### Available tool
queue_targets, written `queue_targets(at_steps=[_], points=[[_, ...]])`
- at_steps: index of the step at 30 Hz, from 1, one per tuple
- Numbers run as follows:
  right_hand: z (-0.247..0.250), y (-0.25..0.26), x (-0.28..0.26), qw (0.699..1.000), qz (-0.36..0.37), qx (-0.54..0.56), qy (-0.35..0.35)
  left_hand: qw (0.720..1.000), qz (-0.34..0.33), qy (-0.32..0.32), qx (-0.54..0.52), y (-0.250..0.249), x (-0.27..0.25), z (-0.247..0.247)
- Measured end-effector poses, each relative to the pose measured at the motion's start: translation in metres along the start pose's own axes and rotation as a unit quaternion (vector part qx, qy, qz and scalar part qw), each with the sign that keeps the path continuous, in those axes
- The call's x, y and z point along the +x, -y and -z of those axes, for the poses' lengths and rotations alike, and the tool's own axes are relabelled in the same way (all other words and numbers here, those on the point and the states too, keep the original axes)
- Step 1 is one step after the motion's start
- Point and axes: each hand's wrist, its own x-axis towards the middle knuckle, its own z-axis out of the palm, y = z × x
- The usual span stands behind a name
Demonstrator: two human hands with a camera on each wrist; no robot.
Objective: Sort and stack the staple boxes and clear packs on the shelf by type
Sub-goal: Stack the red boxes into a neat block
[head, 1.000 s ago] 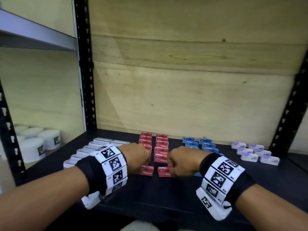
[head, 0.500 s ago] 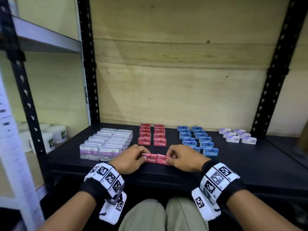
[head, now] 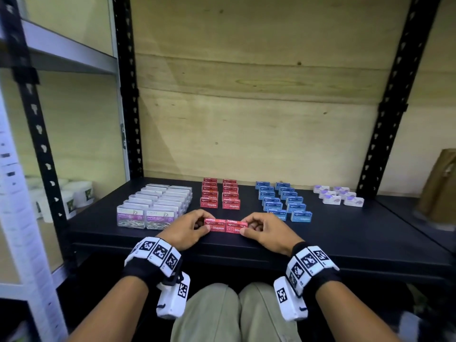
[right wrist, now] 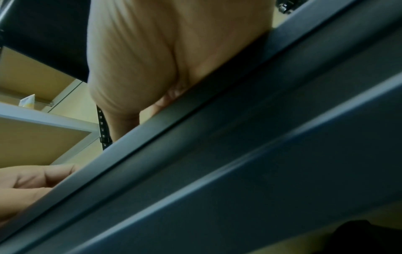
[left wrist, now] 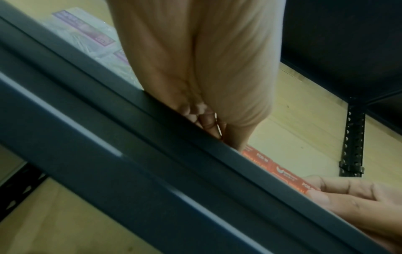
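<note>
Two red staple boxes lie end to end near the front edge of the black shelf. My left hand pinches the left red box; my right hand pinches the right red box. Behind them stand two rows of red staple boxes, two rows of clear paper-clip packs to the left, and two rows of blue staple boxes to the right. In the left wrist view the red boxes show just above the shelf lip. The right wrist view shows only my palm over the lip.
Small white and purple packs sit at the shelf's back right. Black perforated uprights frame the bay, with a plywood back wall. White tubs stand on the neighbouring shelf to the left. A brown paper bag stands at far right.
Both hands have drawn the two red boxes back toward the shelf's front edge, away from the red rows. The head camera has pulled back and tilted down; my knees now show.
</note>
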Motion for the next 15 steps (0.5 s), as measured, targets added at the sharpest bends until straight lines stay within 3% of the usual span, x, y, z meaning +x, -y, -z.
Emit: queue_targets(at_steps=[15], points=[[0.0015, -0.0012, -0.0005, 1.0, -0.002, -0.012, 0.016, 1.0, 0.018, 0.0, 0.017, -0.006, -0.0043, -0.0023]])
